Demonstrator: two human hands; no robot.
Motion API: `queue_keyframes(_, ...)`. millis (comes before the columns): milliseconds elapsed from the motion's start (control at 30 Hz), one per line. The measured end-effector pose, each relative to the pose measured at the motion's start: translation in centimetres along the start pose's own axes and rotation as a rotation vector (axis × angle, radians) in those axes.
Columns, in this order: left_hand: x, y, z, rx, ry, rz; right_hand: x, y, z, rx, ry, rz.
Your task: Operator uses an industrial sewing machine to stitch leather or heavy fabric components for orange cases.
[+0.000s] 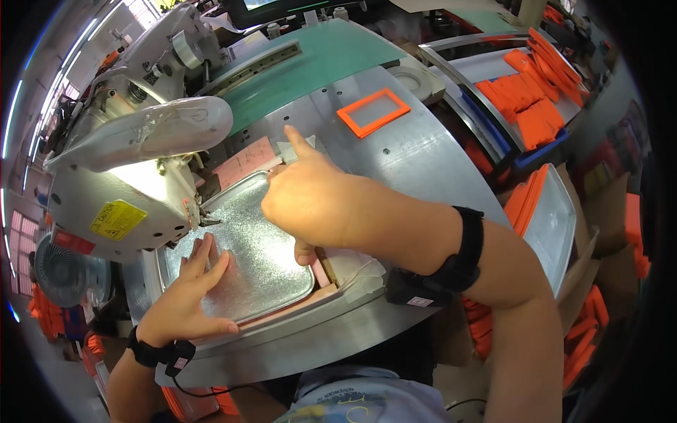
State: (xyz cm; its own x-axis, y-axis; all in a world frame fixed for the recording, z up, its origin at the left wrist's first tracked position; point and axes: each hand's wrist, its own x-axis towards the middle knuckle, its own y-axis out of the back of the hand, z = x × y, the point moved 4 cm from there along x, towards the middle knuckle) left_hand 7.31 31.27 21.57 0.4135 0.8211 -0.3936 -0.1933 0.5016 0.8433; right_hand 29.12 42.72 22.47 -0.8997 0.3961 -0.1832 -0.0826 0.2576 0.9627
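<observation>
A silvery, shiny rectangular panel with rounded corners [261, 247] lies flat on the metal work table, under the head of a sewing machine [127, 176]. My left hand [187, 296] rests at the panel's near left part with its fingers spread. Across the panel's right side reaches my right hand [310, 201], its index finger stretched forward and its thumb pointing down over the panel. The other fingers of that hand are curled and partly hidden. Pink strips and clear tape border the panel, and a pink paper [243, 162] lies beyond it.
An orange rectangular frame with a clear window [374, 113] lies on the metal table [423, 162]. Behind is a green surface [317, 63]. At the right, orange pieces [522, 99] fill a tray, and a second tray [557, 225] holds more. A fan [67, 268] stands at left.
</observation>
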Motion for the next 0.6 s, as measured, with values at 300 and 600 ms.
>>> queue_keyframes(300,0.7,0.1,0.2,0.009,0.010,-0.003,-0.6,-0.8,0.7,-0.018,-0.081,0.044)
queue_keyframes(600,0.7,0.1,0.1,-0.110,-0.017,0.033,0.9,-1.5,1.2,-0.065,-0.257,-0.064)
